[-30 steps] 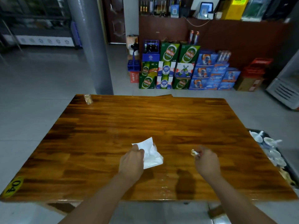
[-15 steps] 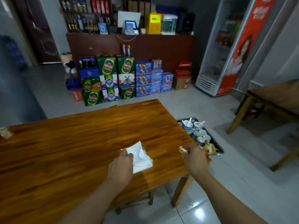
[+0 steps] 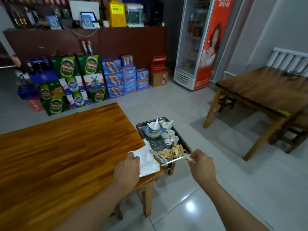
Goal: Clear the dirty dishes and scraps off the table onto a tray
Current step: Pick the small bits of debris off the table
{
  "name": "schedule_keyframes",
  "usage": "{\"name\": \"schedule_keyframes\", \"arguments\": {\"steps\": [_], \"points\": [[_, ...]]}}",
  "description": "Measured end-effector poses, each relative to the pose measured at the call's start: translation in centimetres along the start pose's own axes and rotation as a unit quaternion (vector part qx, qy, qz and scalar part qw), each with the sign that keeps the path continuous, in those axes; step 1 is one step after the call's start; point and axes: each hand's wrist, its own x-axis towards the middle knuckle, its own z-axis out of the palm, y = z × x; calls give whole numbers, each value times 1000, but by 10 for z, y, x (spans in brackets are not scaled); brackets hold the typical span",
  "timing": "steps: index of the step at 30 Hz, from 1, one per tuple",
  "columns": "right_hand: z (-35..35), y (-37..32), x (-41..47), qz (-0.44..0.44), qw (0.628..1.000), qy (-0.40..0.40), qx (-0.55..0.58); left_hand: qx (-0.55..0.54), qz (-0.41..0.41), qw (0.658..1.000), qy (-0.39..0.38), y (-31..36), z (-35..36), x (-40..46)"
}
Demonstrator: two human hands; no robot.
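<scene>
At the desk corner w/ the metal tray just beside it, left hand grips a white napkin on the wood, right hand pinches a small scrap at the tray's near edge.

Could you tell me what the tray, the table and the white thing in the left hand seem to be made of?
Tray: likely stainless steel, as its rim shines grey. Table: wood with a glossy varnish, showing streaked grain and sheen. White napkin, held by the left hand: probably tissue paper, thin, matte and creased.
</scene>
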Motion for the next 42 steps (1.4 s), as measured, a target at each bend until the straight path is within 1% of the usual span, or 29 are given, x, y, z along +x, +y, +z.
{"name": "schedule_keyframes", "arguments": {"steps": [3,9,17,24,31,35,39,42], "points": [[-1,21,36,15,1000,-5,7,-10,5,1000,0,28,8,33],[12,35,106,17,1000,-17,11,-11,18,1000,-11,56,23,110],[56,51,217,30,998,-60,-17,-25,-6,997,-67,76,55,226],[105,69,285,55,984,-152,-74,-52,-76,991,-96,73,88,284],[163,88,348,10,962,-234,-141,-79,-174,972,-136,86,131,314],[204,105,379,-28,948,-283,-141,-96,-236,957,-140,95,165,324],[250,121,402,-75,930,-308,-184,-82,-259,951,-150,100,197,333],[279,127,413,-60,927,-330,-167,-72,-276,949,-138,101,212,338]]}}
